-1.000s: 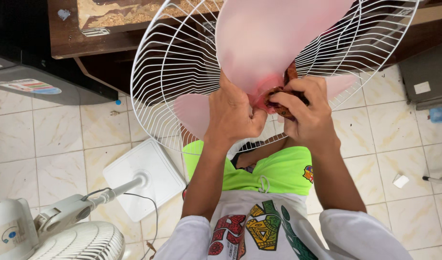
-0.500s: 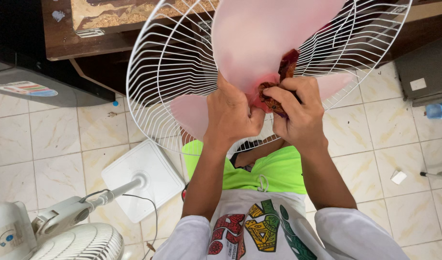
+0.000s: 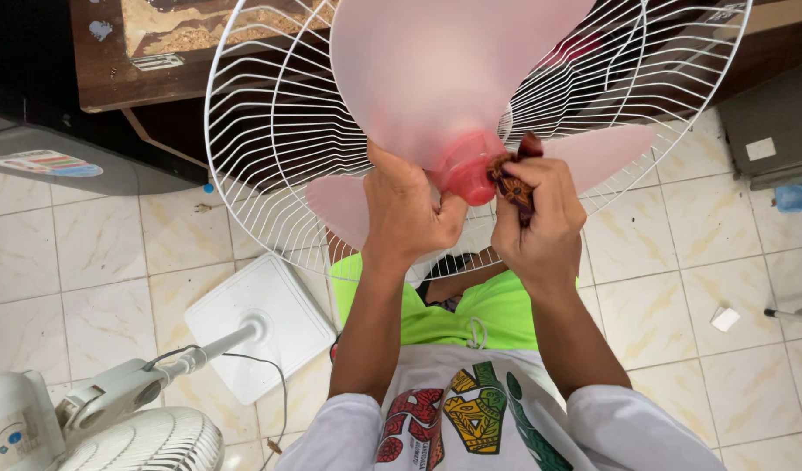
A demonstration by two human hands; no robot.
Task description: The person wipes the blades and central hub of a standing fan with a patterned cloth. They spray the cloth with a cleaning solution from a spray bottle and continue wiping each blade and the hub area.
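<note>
A: Far left, lower corner?

B: A white pedestal fan (image 3: 113, 419) lying on the cream floor tiles (image 3: 87, 253), its grille towards the corner, its pole running up to a square white base (image 3: 270, 305). A thin dark cord (image 3: 274, 375) trails beside the pole.

A: Above that?

B: A dark wooden bench (image 3: 113, 78) along the upper edge, with a grey slab (image 3: 61, 157) under it on the left.

A: Centre of the figure?

B: A white wire fan guard (image 3: 270, 131), held up in front of the wearer, with a translucent pink fan blade (image 3: 436, 70) lying over it. The blade's red hub (image 3: 466, 170) sits between the two hands.

A: The left hand?

B: The left hand (image 3: 405, 214) is closed around the blade just left of the hub, fingers curled together and gripping the blade root; thumb towards the hub.

A: And the right?

B: The right hand (image 3: 536, 222) is bunched on a dark patterned rag (image 3: 513, 183), fingers pinched tight around it, the rag pressed against the hub's right side.

A: Below the hands?

B: A white printed shirt (image 3: 471, 419) and bright green shorts (image 3: 471, 314).

A: Far right?

B: A grey box (image 3: 776, 139), a blue bottle (image 3: 798, 196) at the edge, and a white scrap (image 3: 725, 318) on the tiles.
</note>
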